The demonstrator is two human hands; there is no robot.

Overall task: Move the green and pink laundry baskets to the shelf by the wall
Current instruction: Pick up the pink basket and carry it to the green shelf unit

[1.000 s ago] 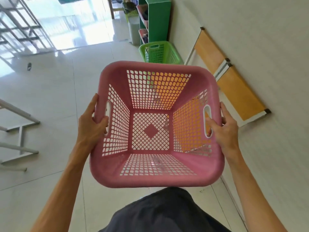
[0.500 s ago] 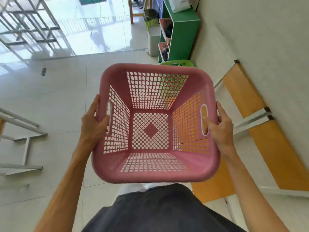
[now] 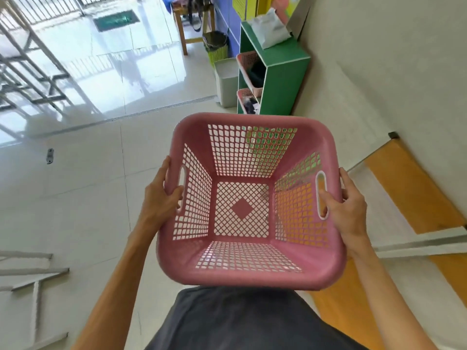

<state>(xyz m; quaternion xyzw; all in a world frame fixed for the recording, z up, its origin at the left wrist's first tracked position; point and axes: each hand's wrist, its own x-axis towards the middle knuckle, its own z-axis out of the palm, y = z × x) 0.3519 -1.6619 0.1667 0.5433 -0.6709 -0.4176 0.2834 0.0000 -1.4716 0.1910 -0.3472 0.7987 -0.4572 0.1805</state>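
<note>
The pink laundry basket (image 3: 249, 205) is carried in the air in front of the person's body, open top facing the camera, empty. The left hand (image 3: 161, 195) grips its left rim beside the handle slot, thumb curled in over the edge; the right hand (image 3: 347, 202) grips the right rim the same way, its thumb lying at the slot. Both sets of fingers are closed on the basket and wrap behind the walls, mostly hidden.

The relation that counts is basket to green shelf (image 3: 278, 72): the shelf stands ahead of the basket and a little to the right, hard against the wall (image 3: 379, 59). The basket sits square between the hands, so neither hand is clearly nearer — the right one is on the wall side. Green shows through the basket's far and right lattice; that is probably the green laundry basket (image 3: 267, 144) on the floor just short of the shelf, though only slivers are visible.

Relative to the shelf: two small pink bins sit in its compartments, a grey bin (image 3: 226, 82) stands just beside it on the side away from the wall, and orange boards (image 3: 409, 188) lean along the wall nearer the person. The floor (image 3: 101, 185) is pale glossy tile — smooth going for the approach, I judge.
</note>
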